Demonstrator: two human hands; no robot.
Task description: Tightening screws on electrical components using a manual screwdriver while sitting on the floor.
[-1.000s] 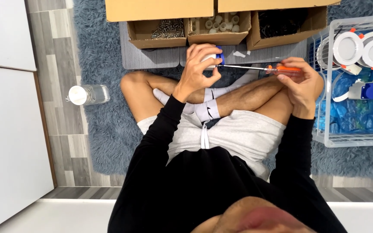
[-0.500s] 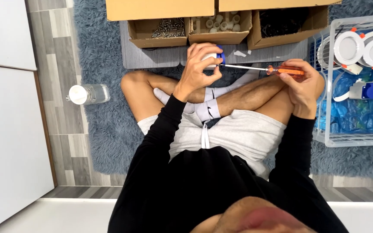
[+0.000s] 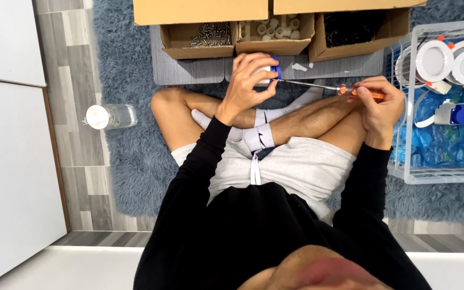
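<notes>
Holding steady since a second ago: left hand (image 3: 245, 86) fingers clamp the plug (image 3: 267, 72), right hand (image 3: 379, 104) still grips the screwdriver (image 3: 345, 89), tip seated.

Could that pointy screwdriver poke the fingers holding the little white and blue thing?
It might. The screwdriver tip meets the small white and blue part right beside the left hand fingers, so a slip could jab them. The part is held in the air above the legs, so it could also drop onto the shaggy rug.

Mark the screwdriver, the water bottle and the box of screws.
screwdriver (image 3: 310, 84), head view, on its metal shaft
water bottle (image 3: 115, 115), head view, on its clear body
box of screws (image 3: 175, 47), head view, on its cardboard wall
</notes>
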